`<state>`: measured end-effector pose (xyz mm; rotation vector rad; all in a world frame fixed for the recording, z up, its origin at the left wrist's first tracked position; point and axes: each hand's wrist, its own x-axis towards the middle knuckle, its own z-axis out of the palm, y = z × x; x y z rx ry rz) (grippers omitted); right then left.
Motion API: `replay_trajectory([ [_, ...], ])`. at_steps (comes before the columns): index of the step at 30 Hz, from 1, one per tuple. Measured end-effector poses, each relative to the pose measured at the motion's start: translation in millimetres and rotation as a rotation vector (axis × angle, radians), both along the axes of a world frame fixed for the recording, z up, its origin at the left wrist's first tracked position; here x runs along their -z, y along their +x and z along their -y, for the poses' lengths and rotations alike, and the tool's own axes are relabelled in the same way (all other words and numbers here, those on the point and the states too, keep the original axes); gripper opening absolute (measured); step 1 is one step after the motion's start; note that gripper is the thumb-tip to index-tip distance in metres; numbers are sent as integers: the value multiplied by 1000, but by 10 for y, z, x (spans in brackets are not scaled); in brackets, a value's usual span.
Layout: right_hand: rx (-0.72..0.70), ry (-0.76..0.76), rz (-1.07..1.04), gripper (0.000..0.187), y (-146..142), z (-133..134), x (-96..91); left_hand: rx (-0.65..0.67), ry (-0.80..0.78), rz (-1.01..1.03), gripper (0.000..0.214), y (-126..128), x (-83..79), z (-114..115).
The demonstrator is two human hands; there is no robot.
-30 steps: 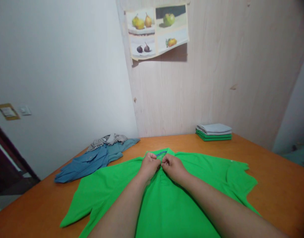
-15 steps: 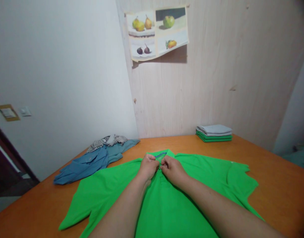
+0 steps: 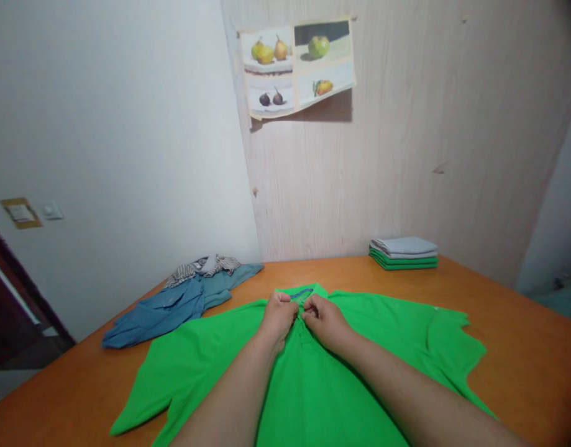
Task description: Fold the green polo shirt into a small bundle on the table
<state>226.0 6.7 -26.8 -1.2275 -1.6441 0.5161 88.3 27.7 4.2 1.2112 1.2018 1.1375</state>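
A bright green polo shirt [image 3: 205, 341] lies spread front side up, its short sleeves out to both sides and its collar toward the wall. My left hand [image 3: 280, 313] is closed on the left side of the neck opening, just below the collar. Opposite it, my right hand [image 3: 323, 315] pinches the right edge of the placket. A narrow gap separates the two hands, with dark trim showing inside the collar behind them. Any button between my fingertips is too small to make out. My forearms cover parts of the shirt's front.
On the orange table [image 3: 522, 347], crumpled blue garments [image 3: 168, 310] and a striped cloth [image 3: 205, 268] lie at the back left. A folded stack of grey and green clothes [image 3: 404, 253] sits at the back right. Behind stands a wall with a fruit picture [image 3: 299, 68].
The view has tilted up very slightly, so everything sits a little lower. Both hands stay at the collar opening, with hardly any finger movement visible.
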Motion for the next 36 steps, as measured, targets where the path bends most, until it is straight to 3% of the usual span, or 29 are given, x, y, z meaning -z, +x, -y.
replay_trajectory([
  [11,-34,37,47,6,0,-9,26,-87,18,-41,35,29,14,-18],
  [18,-20,-53,-96,15,21,-37,-48,-20,61,-19,34,18,13,15],
  [26,-89,-234,-267,18,72,-22,-169,194,353,-79,36,-49,34,-1],
  [36,-74,-314,-303,17,98,-34,-174,191,719,-565,34,-74,-3,85],
])
